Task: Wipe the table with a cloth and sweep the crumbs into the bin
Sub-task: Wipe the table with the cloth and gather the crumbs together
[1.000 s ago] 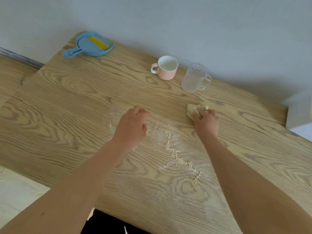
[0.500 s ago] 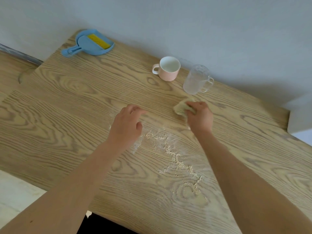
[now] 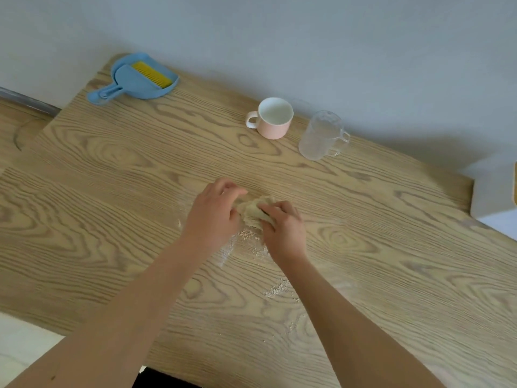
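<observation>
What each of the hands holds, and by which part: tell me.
The right hand grips the cloth at its right side; left hand meets its left edge, grip unclear.

Table [image 3: 112, 191] stands against wall. Right hand [image 3: 282, 225] grips crumpled cloth [image 3: 253, 210], pressed on tabletop mid-table. Left hand [image 3: 214, 211] curled against cloth's left side; hold on it not determinable. Crumbs [image 3: 279, 287] scattered between forearms. Dustpan [image 3: 140, 88] with brush [image 3: 152, 74] inside, far left corner. Mug [image 3: 274, 119] and clear cup [image 3: 321, 138] upright near wall, apart.
</observation>
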`<state>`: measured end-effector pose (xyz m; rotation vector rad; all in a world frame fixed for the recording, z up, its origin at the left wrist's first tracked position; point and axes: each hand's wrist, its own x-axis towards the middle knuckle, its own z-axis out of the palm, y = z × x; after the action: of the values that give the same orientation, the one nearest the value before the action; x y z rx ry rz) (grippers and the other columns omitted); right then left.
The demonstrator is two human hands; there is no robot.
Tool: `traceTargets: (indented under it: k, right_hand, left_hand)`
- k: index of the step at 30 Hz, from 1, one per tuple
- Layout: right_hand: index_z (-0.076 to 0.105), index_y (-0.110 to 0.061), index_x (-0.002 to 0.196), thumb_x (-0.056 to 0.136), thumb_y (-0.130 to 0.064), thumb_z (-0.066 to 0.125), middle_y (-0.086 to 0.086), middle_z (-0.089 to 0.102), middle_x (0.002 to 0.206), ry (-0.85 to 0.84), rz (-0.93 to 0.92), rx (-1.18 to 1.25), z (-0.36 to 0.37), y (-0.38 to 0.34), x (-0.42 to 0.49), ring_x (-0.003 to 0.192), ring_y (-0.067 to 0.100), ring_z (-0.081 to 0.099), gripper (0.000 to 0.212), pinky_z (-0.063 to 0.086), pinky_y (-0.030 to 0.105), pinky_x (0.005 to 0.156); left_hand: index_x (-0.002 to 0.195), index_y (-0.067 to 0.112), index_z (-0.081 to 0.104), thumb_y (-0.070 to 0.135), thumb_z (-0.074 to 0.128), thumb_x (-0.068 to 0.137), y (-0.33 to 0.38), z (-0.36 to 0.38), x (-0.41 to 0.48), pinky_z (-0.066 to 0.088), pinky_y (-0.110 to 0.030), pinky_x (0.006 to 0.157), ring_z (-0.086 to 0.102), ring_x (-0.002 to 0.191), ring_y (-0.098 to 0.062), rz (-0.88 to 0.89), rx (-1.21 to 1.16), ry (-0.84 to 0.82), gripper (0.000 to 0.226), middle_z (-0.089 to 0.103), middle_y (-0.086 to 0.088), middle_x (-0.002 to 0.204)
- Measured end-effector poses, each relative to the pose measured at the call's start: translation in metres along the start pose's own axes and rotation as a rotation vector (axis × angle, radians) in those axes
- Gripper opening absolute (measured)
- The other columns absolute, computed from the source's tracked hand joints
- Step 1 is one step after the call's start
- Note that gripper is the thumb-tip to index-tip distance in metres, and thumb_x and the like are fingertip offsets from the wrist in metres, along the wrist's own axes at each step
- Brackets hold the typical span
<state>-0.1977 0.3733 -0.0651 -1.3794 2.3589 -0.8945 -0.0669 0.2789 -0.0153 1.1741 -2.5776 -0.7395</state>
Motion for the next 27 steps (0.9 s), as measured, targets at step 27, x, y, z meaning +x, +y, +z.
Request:
traceTargets:
  k: [27]
  right_hand:
    - [0.057, -0.019, 0.128, 0.086, -0.012, 0.057, 0.004, 0.051, 0.113, 0.174, 0.378, -0.150, -0.070, 0.059, 0.045, 0.097, 0.022, 0.052, 0.042, 0.049, 0.035, 0.085]
  left_hand:
    - [0.121, 0.017, 0.058, 0.005, 0.056, 0.083, -0.015, -0.012, 0.018, 0.038, -0.033, 0.098, 0.046, 0.115, -0.017, 0.093, -0.013, -0.020, 0.040, 0.051, 0.001, 0.121]
